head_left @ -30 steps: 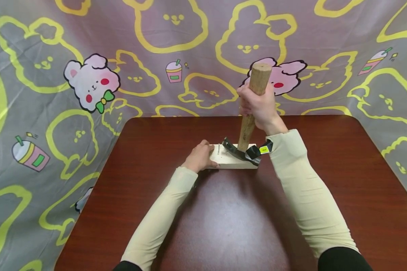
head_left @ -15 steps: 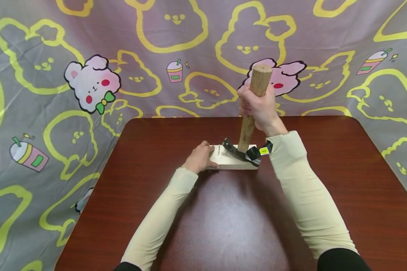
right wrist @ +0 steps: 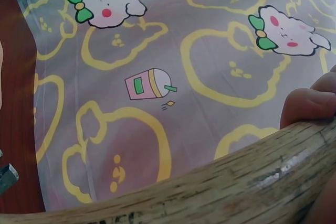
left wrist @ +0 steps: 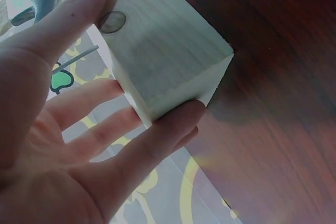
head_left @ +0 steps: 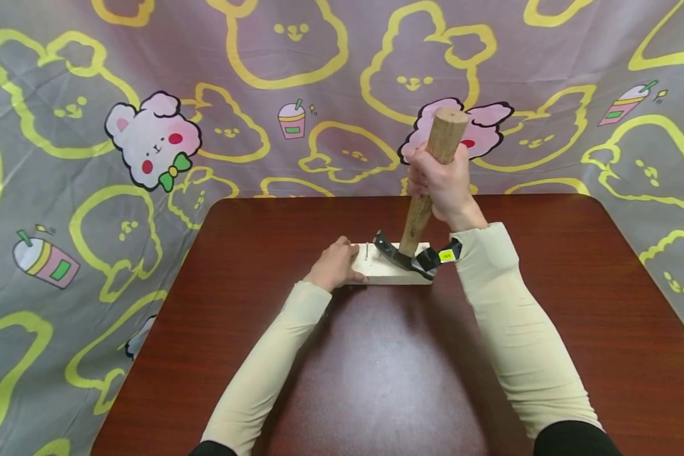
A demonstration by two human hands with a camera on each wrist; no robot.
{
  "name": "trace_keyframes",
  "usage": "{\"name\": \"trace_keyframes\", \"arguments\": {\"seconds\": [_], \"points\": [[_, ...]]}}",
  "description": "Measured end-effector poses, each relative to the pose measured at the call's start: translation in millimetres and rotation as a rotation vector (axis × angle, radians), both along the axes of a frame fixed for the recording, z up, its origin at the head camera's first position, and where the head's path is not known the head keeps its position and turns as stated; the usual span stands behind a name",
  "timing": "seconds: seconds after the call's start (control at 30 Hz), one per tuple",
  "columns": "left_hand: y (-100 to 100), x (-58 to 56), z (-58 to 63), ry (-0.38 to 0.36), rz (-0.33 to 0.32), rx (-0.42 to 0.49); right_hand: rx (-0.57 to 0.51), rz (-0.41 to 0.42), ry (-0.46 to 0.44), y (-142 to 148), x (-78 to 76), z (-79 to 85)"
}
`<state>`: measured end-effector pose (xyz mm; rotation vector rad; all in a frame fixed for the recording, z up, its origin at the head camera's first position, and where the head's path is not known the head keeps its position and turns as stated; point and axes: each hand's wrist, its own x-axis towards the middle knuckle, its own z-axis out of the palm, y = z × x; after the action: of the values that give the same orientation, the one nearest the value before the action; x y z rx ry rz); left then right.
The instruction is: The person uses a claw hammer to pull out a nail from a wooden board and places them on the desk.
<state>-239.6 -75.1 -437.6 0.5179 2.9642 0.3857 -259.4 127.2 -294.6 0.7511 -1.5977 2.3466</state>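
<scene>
A pale wooden block [head_left: 387,278] lies on the brown table. My left hand [head_left: 333,265] holds its left end; in the left wrist view the thumb lies along one face and the fingers reach round the end. One thin nail [head_left: 367,251] stands upright in the block, close to that hand. My right hand [head_left: 444,187] grips the wooden handle of a claw hammer [head_left: 416,221]. The hammer's dark head rests on the block's right part, claw toward the nail. Whether the claw holds anything cannot be made out. The handle [right wrist: 210,187] crosses the right wrist view.
The table top [head_left: 251,253] spreads round the block, with its far edge behind it. A grey cloth [head_left: 342,101] printed with yellow outlines and rabbits hangs behind and at both sides. A black band with a yellow label [head_left: 446,255] sits at the right wrist.
The top of the hammer handle has tipped slightly to the right, and my right hand has moved with it. The left hand and the block stay in place.
</scene>
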Motion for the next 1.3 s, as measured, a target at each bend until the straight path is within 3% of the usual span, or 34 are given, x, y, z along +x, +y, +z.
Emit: {"name": "trace_keyframes", "arguments": {"seconds": [1.0, 1.3], "points": [[1, 0.6, 2.2, -0.043, -0.018, 0.009, -0.051, 0.017, 0.007, 1, 4.4, 0.2], [-3, -0.1, 2.4, -0.035, -0.021, -0.014, -0.194, -0.004, 0.032, 18, 7.9, -3.1]]}}
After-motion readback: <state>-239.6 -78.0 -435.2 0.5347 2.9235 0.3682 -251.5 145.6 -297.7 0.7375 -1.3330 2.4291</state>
